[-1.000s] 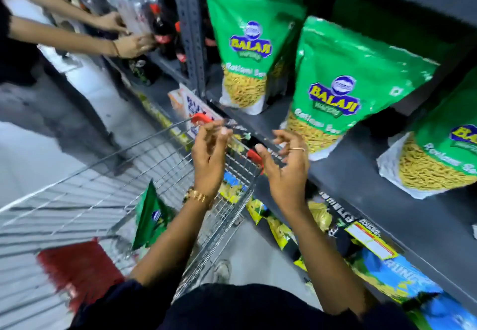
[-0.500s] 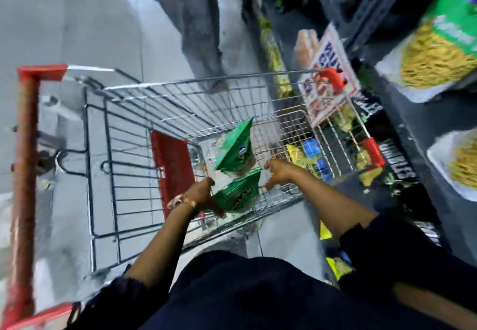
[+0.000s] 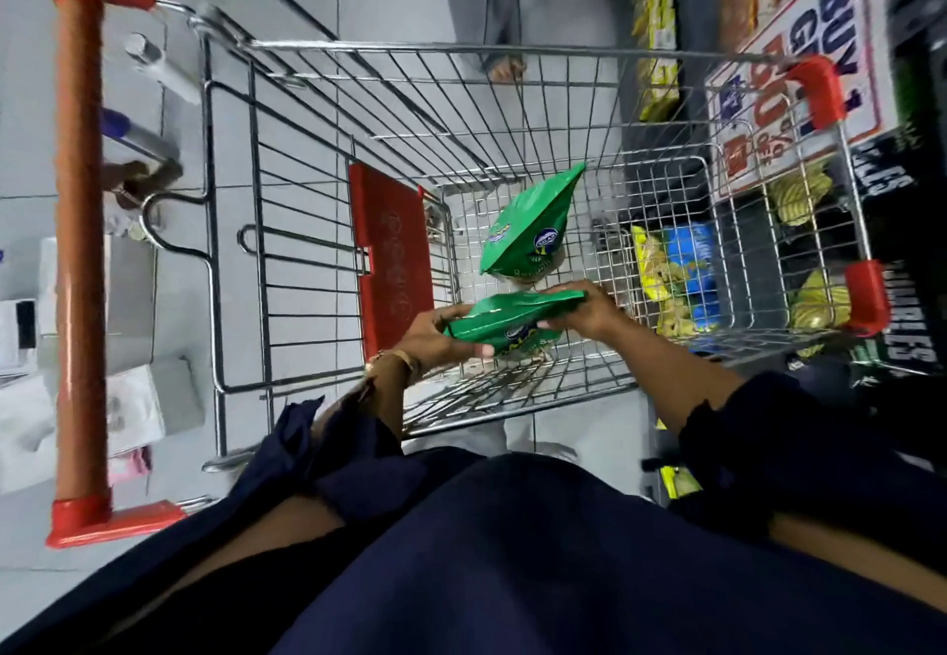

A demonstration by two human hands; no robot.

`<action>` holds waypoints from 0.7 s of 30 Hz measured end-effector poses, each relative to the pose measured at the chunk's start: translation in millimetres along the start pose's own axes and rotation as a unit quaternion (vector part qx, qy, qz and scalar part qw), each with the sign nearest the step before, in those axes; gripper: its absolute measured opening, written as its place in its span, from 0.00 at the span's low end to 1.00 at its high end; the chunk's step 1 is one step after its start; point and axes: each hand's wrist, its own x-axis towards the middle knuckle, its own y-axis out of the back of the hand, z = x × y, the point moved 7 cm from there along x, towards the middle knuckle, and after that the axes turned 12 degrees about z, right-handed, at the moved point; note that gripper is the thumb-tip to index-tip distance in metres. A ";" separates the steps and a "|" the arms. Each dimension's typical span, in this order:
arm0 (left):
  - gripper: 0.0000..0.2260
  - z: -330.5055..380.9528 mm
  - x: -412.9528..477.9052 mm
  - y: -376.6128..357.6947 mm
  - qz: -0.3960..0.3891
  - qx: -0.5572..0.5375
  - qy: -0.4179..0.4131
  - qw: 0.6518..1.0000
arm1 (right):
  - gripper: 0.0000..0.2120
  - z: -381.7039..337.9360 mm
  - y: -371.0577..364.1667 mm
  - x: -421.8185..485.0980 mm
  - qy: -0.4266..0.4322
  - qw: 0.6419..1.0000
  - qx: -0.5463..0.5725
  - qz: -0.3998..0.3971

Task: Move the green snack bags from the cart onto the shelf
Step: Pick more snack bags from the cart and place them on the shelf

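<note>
I look straight down into a wire cart (image 3: 512,90) with red corner guards. Both hands hold one green snack bag (image 3: 505,319) lying flat low inside the basket. My left hand (image 3: 435,334) grips its left end, and my right hand (image 3: 581,311) grips its right end. A second green snack bag (image 3: 533,224) stands tilted just beyond it on the cart floor, untouched. The shelf holding the earlier green bags is out of view.
The cart's red handle bar (image 3: 79,254) runs down the left. A red child-seat flap (image 3: 394,265) sits left of the bags. Low shelves with yellow and blue packets (image 3: 681,270) and a promotional sign (image 3: 799,60) line the right. Another person's foot (image 3: 505,67) stands beyond the cart.
My view swung from the shelf down into the cart. Both hands dropped from the cart's rim into the basket and closed on the nearer green bag.
</note>
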 end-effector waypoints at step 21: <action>0.07 64.0 -4.7 -49.3 0.073 0.232 -0.219 0.945 | 0.26 2.5 89.4 -44.3 -0.031 0.974 0.121 0.191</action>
